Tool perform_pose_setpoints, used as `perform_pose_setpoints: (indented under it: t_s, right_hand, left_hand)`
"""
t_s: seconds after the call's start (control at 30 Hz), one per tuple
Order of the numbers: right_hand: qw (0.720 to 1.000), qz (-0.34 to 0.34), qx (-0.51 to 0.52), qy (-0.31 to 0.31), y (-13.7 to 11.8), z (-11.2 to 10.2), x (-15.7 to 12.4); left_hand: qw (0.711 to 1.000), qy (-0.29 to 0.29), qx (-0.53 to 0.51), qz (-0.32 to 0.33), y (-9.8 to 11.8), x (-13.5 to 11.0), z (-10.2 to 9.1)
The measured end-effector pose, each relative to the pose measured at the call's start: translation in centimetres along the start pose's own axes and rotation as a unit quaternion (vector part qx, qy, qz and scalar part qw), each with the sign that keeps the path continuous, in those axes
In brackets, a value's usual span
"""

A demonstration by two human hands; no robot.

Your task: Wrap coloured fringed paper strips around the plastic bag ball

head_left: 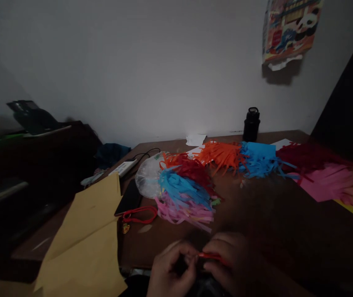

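Low in the view, close to my body, both hands meet over the table's front edge. My left hand (174, 269) is closed in a pinch, thumb against forefinger, at the tip of a thin red strip (211, 256). My right hand (226, 251) is closed around the rest of that strip, which looks rolled or twisted; its far end is hidden in the fingers. Just beyond lie fringed paper tassels in pink (184, 210), blue (184, 185) and dark red (195, 167), bunched together. The light is dim and the fingers are partly in shadow.
Fringed paper in orange (221, 154), blue (258, 159), dark red (312, 156) and pink (331, 181) lines the back and right. A black bottle (251, 126) stands by the wall. Leftward are brown paper (86, 231), a black phone (129, 198), a red cord (141, 214) and a clear plastic bag (148, 177).
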State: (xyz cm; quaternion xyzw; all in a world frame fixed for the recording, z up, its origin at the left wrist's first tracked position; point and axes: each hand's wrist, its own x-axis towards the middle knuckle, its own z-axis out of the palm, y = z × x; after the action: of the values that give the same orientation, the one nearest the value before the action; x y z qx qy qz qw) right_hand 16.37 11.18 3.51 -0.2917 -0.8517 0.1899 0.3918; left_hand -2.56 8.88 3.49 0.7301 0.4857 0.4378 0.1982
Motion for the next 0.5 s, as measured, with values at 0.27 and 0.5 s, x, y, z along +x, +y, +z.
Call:
perform_pose_setpoints:
  t_s: [0.27,0.5]
  right_hand:
    - [0.984,-0.068,-0.163,-0.005,0.5,1.3,-0.3]
    - [0.993,-0.002,-0.117,0.003,-0.2,-0.6,0.5]
  left_hand:
    - [0.985,0.03,0.114,0.127,-0.2,0.0,-0.7]
    - [0.994,0.023,0.066,0.079,-0.1,0.5,-1.6]
